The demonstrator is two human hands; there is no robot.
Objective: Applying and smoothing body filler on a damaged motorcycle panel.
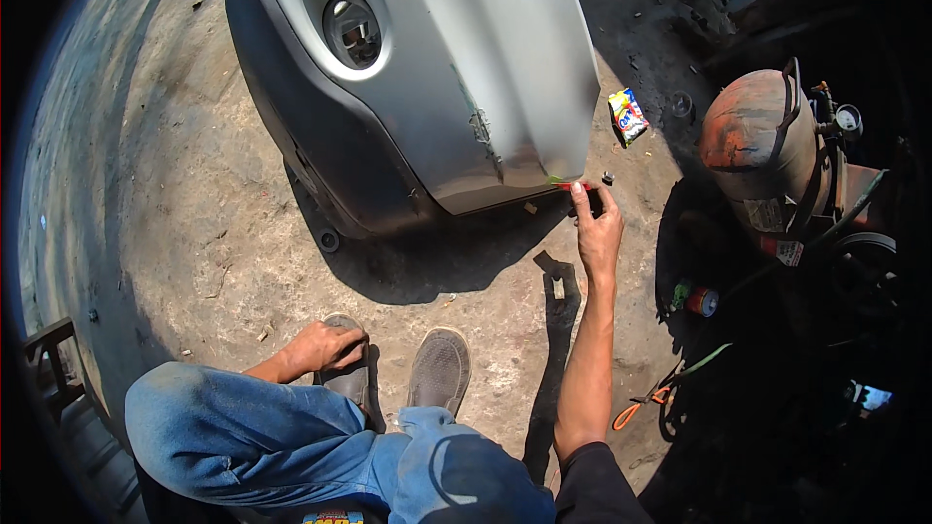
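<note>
A car bumper (pixel 466 78), grey with a black lower section and a round fog lamp (pixel 352 31), stands in front of me. A rough, pale greenish scraped patch (pixel 481 126) runs down its grey face. My right hand (pixel 599 228) reaches to the bumper's near right corner. Thumb and fingers pinch a small red flat piece (pixel 571 186) against the edge, with a bit of green at its tip. Over my left shoe (pixel 342 383) rests my left hand (pixel 333 345), fingers curled in; whether anything is inside them is hidden.
A rusty orange air compressor tank (pixel 748 126) with a gauge (pixel 848 117) stands at right. Nearby lie a colourful packet (pixel 628 116), a red can (pixel 702 302) and an orange-looped cord (pixel 631 414). Concrete floor (pixel 233 262) spreads at left, with small debris.
</note>
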